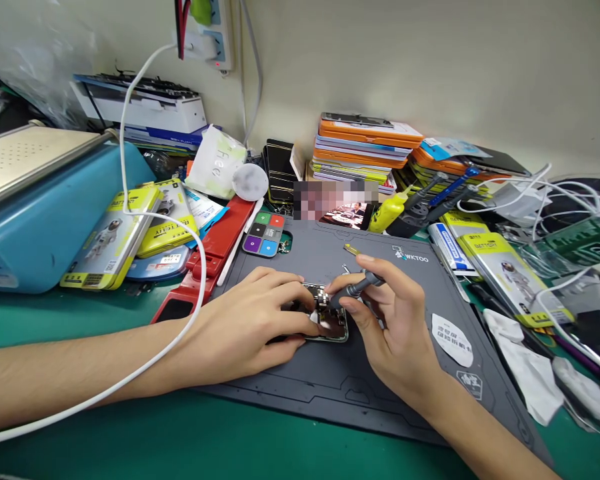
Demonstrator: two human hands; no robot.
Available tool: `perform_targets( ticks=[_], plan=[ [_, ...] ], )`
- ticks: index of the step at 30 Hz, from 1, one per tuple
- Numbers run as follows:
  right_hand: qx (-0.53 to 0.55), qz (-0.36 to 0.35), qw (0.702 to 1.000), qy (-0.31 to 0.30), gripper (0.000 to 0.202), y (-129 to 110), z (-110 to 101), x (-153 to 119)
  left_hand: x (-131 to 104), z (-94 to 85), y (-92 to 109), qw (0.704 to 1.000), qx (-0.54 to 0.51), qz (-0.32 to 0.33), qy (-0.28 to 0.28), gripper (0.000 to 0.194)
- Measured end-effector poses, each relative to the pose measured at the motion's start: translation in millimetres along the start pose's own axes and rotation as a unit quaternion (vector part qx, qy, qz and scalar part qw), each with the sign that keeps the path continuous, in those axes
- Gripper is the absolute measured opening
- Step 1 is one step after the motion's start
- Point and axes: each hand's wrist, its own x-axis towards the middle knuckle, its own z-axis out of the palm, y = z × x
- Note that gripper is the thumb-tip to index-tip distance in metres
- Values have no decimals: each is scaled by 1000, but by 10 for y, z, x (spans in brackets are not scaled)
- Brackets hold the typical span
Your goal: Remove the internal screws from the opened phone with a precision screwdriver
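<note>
An opened phone [336, 328] lies on the dark grey work mat [300, 390], its inner parts bare. My left hand [255, 317] grips it from the left, fingers across the frame and the insides, covering much of it. Between the thumb and fingers of my right hand [400, 327] is a grey screwdriver [353, 291], slanted down to the phone's upper right part. Its tip is too small to make out. A small yellow-and-metal piece [351, 249] lies on the mat just beyond my right hand.
A coloured screw tray [264, 233] sits at the mat's back left. Behind the mat are a lit screen [347, 213], a yellow bottle [389, 212] and upright tools [453, 187]. Battery boxes [517, 277] flank the right side. A white cable [199, 267] hangs across my left forearm.
</note>
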Motion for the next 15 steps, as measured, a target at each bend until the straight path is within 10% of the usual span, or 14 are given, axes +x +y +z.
perform_targets(
  ticks=[15],
  plan=[
    [-68, -31, 997, 9, 70, -4, -28, 17, 3, -4, -6, 1000, 11, 10, -9, 27]
  ],
)
